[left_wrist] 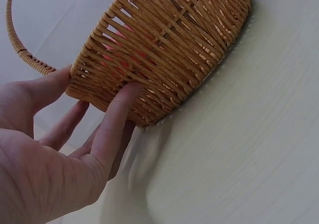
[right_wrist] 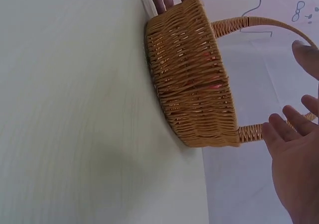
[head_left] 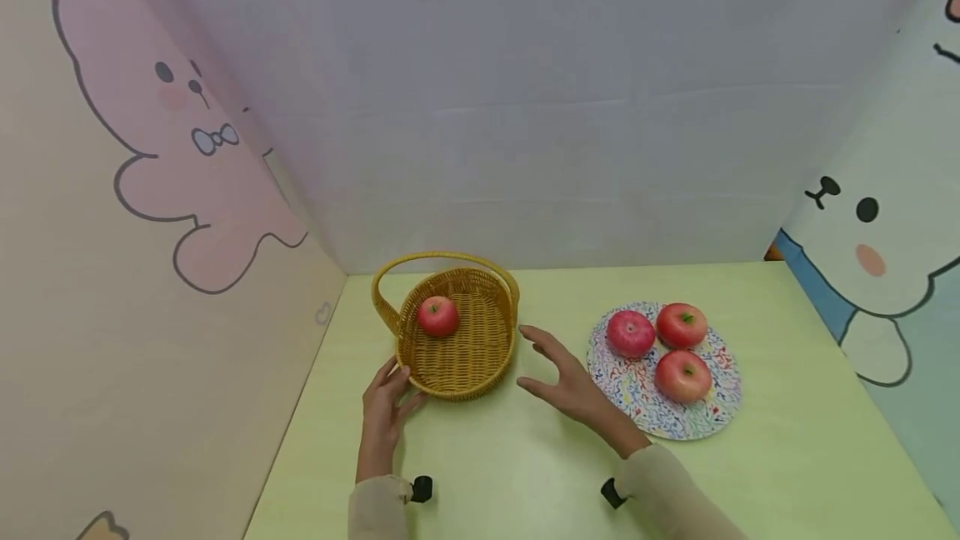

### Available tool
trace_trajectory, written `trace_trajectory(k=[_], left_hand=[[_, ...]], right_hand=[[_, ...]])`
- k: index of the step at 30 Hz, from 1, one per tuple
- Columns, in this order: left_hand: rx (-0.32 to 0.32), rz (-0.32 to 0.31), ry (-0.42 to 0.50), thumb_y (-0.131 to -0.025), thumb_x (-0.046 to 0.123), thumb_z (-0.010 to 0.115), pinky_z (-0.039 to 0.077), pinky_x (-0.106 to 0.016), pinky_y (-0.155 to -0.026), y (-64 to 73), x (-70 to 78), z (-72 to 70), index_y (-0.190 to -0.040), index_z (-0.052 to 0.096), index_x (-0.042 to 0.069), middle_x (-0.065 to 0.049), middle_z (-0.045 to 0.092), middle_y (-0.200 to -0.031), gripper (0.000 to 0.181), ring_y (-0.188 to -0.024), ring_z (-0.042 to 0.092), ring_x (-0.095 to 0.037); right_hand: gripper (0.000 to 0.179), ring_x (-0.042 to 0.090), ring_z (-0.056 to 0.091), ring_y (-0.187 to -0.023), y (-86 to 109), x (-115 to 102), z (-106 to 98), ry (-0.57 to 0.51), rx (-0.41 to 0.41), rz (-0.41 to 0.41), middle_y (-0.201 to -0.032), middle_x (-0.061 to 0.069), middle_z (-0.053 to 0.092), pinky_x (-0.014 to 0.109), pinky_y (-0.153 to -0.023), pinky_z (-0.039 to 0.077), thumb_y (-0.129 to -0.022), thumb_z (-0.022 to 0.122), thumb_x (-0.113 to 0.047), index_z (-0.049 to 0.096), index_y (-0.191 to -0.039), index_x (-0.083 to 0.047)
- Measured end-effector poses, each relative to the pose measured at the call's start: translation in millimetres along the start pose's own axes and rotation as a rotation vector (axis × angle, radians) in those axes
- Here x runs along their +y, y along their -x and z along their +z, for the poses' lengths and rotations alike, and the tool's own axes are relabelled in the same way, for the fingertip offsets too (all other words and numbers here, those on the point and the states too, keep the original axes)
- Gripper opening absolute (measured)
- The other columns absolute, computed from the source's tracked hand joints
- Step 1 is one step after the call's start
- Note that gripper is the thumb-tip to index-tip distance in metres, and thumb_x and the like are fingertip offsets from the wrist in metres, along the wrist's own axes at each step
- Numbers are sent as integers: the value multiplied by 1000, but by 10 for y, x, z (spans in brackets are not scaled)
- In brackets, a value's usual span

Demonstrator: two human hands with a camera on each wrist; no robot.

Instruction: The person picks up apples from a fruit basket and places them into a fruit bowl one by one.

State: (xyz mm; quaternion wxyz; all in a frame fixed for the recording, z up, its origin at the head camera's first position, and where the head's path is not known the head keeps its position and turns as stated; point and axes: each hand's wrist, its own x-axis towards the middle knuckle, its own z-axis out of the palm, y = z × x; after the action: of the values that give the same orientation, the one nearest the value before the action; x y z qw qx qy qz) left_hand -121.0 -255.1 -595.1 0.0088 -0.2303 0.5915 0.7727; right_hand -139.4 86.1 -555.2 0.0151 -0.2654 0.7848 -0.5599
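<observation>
A yellow-brown wicker basket (head_left: pixel 463 394) with an arched handle (head_left: pixel 450 255) sits upright at the back left of the table. One red apple (head_left: pixel 438 317) lies inside it, towards the left. My left hand (head_left: pixel 386 408) is at the basket's near left side. In the left wrist view, this hand's fingertips (left_wrist: pixel 130 88) touch the rim and the woven wall, fairly straight and spread. To the right of the basket, my right hand (head_left: pixel 567 379) hovers with thumb and fingers apart, holding nothing. Through the weave in the right wrist view the apple (right_wrist: pixel 212 68) shows only in part.
On the right side of the table, a round plate (head_left: pixel 720 417) with a colourful speckled pattern bears three red apples (head_left: pixel 682 376). Behind the table stands a pale wall (head_left: pixel 525 148), with cartoon-printed panels (head_left: pixel 217 215) along both sides.
</observation>
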Motion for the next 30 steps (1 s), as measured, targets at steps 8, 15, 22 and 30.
trace_trajectory(k=[8, 15, 22, 30], left_hand=[[14, -2, -36, -104, 20, 66, 63, -46, -95, 3, 6, -2, -161, 41, 15, -24, 47, -158, 63, -138, 55, -36], [23, -2, -48, -105, 20, 65, 64, -42, -92, 9, 9, 8, -161, 41, 16, -23, 47, -159, 62, -138, 55, -36], [11, -3, -47, -105, 23, 65, 65, -35, -87, -1, 14, 3, -162, 40, 17, -22, 46, -160, 62, -137, 56, -34], [19, 2, -40, -104, 23, 67, 65, -35, -87, 18, 6, 4, -161, 42, 17, -23, 46, -160, 63, -137, 56, -34]], right_hand=[[81, 34, 38, -154, -255, -52, 194, 69, -66, -43, -165, 13, 42, 58, -122, 39, -93, 81, -16, 38, -161, -14], [80, 36, 37, -155, -418, -23, 293, 44, -95, 1, -166, 13, 41, 59, -123, 36, -94, 79, -20, 37, -162, -13], [80, 37, 40, -152, -605, -57, 344, -35, -112, 33, -164, 19, 41, 59, -124, 36, -96, 77, -20, 34, -162, -7], [82, 40, 35, -154, -805, -88, 443, -94, -138, 99, -167, 21, 35, 60, -125, 34, -98, 76, -23, 30, -164, -7]])
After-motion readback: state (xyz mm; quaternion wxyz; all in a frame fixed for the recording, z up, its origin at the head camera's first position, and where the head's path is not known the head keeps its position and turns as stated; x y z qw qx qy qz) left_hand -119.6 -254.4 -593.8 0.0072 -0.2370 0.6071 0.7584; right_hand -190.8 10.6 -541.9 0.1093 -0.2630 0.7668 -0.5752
